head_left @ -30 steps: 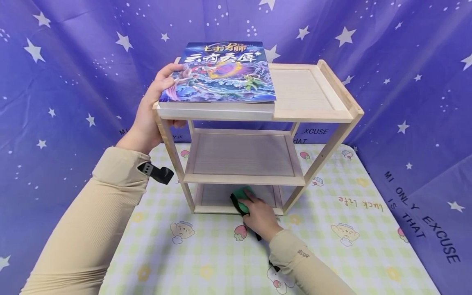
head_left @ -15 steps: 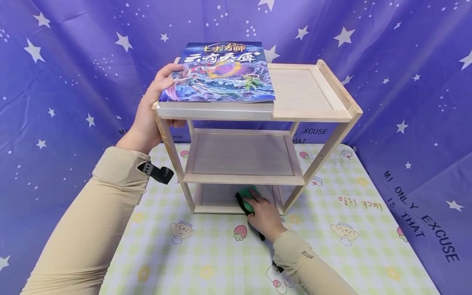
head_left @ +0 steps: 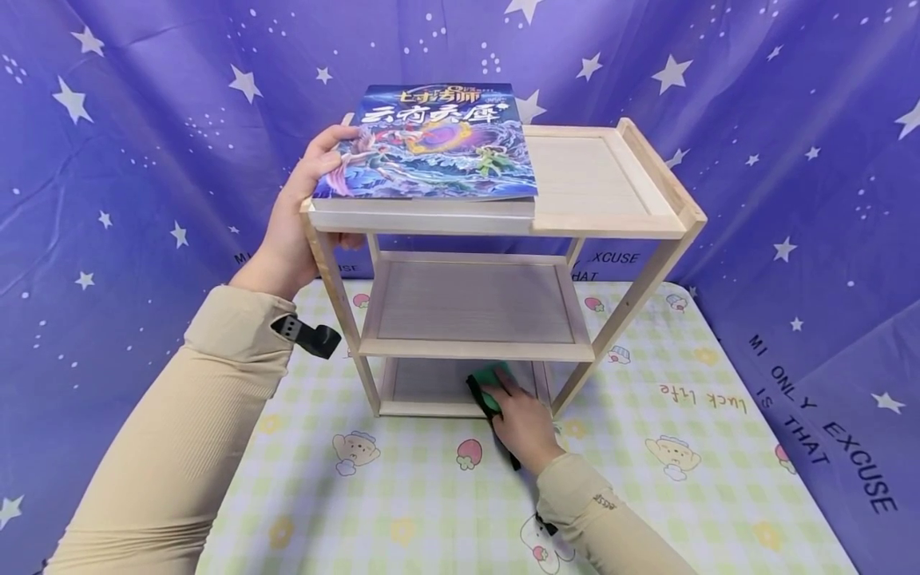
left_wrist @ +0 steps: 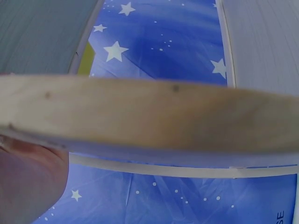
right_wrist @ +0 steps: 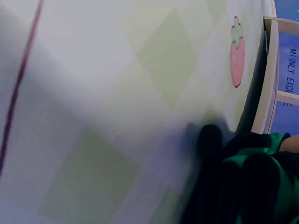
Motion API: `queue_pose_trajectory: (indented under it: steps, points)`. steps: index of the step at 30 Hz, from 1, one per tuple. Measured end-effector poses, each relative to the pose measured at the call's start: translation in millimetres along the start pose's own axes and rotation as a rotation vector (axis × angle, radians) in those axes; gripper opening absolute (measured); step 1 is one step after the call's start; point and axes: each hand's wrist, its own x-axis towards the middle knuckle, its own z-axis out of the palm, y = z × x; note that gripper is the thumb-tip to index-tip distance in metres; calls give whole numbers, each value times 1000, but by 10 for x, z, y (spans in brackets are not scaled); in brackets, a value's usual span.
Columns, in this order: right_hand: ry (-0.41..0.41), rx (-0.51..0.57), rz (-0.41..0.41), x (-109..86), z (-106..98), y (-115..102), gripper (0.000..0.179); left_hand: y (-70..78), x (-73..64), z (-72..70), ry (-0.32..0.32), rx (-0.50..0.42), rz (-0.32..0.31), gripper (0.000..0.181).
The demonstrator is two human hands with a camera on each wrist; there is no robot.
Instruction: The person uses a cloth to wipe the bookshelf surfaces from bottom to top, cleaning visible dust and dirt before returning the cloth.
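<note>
A three-tier wooden shelf [head_left: 474, 349] stands on the table, a thick book [head_left: 438, 144] with a blue illustrated cover lying on the left of its top board. With my left hand [head_left: 291, 216] I grip the upper left end of the frame; some fingers show below the top board. The left wrist view has its side rail [left_wrist: 140, 114] up close, with part of the hand at lower left. My right hand [head_left: 526, 423] holds a green and black cloth [head_left: 493, 374] over the right part of the bottom board [head_left: 424, 379]. In the right wrist view the bunched cloth [right_wrist: 261, 182] hides most fingers.
A checked tablecloth [head_left: 402, 495] with cartoon prints covers the table. Purple curtains [head_left: 144, 144] with white stars surround it at the back and sides. The middle board [head_left: 467, 299] hangs above my right hand. A black strap [head_left: 309, 335] sticks out from my left wrist.
My right hand has slid to the right along the bottom board, taking the cloth with it. The left hand, shelf and book have stayed in place.
</note>
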Motion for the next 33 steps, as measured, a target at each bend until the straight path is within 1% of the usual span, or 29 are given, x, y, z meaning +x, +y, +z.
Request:
queue_pose_trajectory:
  steps: [2, 5, 9, 14, 21, 27, 33]
  points:
    - [18, -32, -6, -6, 3, 19, 43, 1, 2, 1, -2, 4, 5, 35]
    - [34, -82, 8, -18, 4, 53, 42, -5, 8, 2, -7, 11, 4, 36]
    - [58, -124, 30, -35, 2, 80, 40, -13, 13, -1, -9, 15, -5, 37]
    - [86, -174, 36, -41, 9, 78, 42, -14, 10, -8, -2, 15, -4, 36]
    - [130, -210, 27, -25, 18, 110, 41, -5, 10, -6, 0, 6, 6, 36]
    - [153, -254, 36, -41, 30, 159, 40, -4, 2, -4, 2, 7, -6, 36]
    - [204, -273, 13, -21, 44, 195, 36, 3, 0, -6, 4, 4, -10, 36]
